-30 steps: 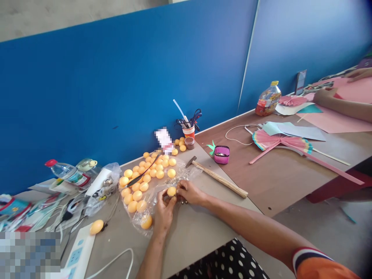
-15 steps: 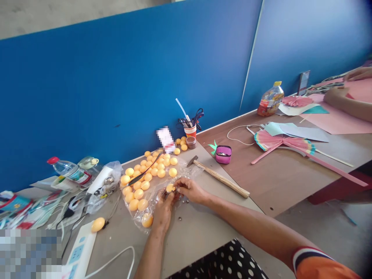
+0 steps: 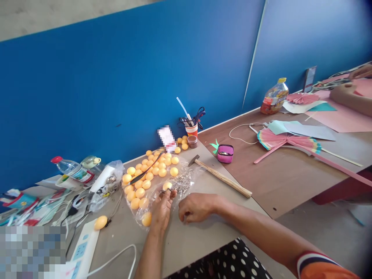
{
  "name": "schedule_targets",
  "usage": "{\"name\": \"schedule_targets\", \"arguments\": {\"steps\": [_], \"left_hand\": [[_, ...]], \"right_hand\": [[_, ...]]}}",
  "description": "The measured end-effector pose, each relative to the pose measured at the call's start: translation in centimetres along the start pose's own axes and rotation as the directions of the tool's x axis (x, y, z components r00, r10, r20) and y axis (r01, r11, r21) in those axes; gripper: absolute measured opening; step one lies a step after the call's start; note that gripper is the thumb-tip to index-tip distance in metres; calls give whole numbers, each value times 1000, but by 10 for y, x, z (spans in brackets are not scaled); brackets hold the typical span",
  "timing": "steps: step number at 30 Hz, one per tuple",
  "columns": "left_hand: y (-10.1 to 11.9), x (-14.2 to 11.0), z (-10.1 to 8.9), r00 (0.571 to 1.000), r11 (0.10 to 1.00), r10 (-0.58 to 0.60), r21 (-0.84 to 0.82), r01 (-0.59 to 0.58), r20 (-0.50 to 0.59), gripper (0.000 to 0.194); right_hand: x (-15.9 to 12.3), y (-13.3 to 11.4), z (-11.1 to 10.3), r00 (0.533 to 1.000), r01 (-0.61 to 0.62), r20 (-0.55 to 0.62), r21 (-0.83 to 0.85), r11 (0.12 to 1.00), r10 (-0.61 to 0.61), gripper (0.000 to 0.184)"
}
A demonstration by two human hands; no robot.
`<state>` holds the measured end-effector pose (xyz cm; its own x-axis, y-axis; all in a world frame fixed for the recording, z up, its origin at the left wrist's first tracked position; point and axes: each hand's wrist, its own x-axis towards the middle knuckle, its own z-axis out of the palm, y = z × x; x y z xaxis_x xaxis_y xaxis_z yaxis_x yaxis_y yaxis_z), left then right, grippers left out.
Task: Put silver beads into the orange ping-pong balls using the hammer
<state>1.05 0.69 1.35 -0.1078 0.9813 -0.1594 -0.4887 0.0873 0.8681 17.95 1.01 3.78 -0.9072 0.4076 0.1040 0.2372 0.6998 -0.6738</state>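
My left hand (image 3: 162, 211) pinches an orange ball (image 3: 167, 186), like a table-tennis ball, with small dark bits at its lower edge. Close by on the right, my right hand (image 3: 197, 208) is closed low over the table, its fingers curled; whatever they hold is hidden. Beyond both hands a clear plastic bag (image 3: 184, 164) lies spread out with many orange balls (image 3: 149, 176) on it. Small shiny metal pieces (image 3: 181, 184) are heaped on the plastic beside the held ball. A thin black strip (image 3: 145, 170) lies across the balls.
A wooden-handled hammer (image 3: 223, 178) lies right of the bag, near a small purple case (image 3: 225, 154). A cup of tools (image 3: 191, 130) stands by the blue partition (image 3: 130, 85). Bottles, cables and a power strip (image 3: 81, 250) crowd the left. Another person's arm (image 3: 351, 99) rests far right.
My right hand has left the ball and come down to the table, nearer me, where a small metal piece lay. My left hand still holds the ball. The view has shifted slightly.
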Motion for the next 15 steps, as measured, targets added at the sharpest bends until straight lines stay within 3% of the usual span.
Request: {"name": "schedule_targets", "arguments": {"steps": [3, 6, 9, 11, 15], "left_hand": [[0, 1, 0, 1000, 1000, 2, 23, -2, 7, 39], [2, -1, 1, 1000, 998, 10, 61, -11, 26, 38], [4, -3, 3, 999, 994, 21, 104, -24, 37, 40], [5, -5, 4, 999, 992, 22, 125, -28, 50, 39], [6, -7, 5, 994, 993, 0, 121, -13, 105, 38]], "right_hand": [[3, -4, 9, 1000, -11, 25, -204, 979, 17, 14], [5, -4, 14, 1000, -17, -6, -217, 976, 16, 13], [4, -1, 9, 992, 9, -126, -20, 1000, -11, 15], [2, 2, 3, 967, -10, -246, 206, 979, 62, 16], [2, 11, -7, 867, -34, -346, 675, 737, 358, 8]]}}
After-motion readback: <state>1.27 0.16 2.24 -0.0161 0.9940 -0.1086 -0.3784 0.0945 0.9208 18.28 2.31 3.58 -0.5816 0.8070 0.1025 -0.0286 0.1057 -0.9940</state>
